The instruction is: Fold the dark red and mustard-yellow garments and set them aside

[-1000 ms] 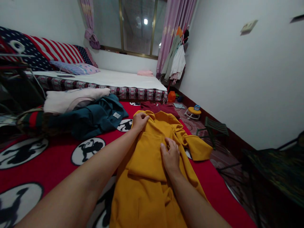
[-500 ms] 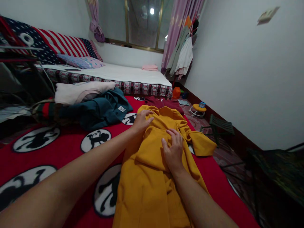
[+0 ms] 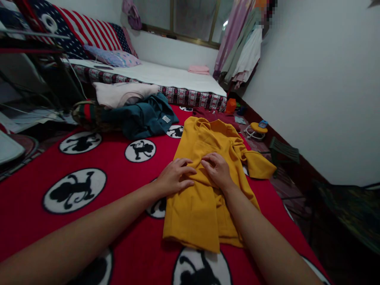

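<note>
yellow garment (image 3: 190, 213) of matt cloth, fleecy-looking blanket (image 3: 133, 245), smooth matt wall (image 3: 323, 99), metallic window frame (image 3: 196, 40)

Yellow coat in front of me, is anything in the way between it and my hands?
Nothing visible is in between: the left hand and right hand both appear to rest directly on the yellow coat. The maroon garment lies at its far end.

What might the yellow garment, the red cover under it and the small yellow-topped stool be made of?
Yellow garment: matte, fairly thick cloth, judging by its soft folds and lack of shine; fibre unclear. Red cover: probably fleece or plush, as it looks soft and dull. Stool: perhaps plastic seat, evenly coloured, on thin, pale metal legs; too small to settle.
</note>
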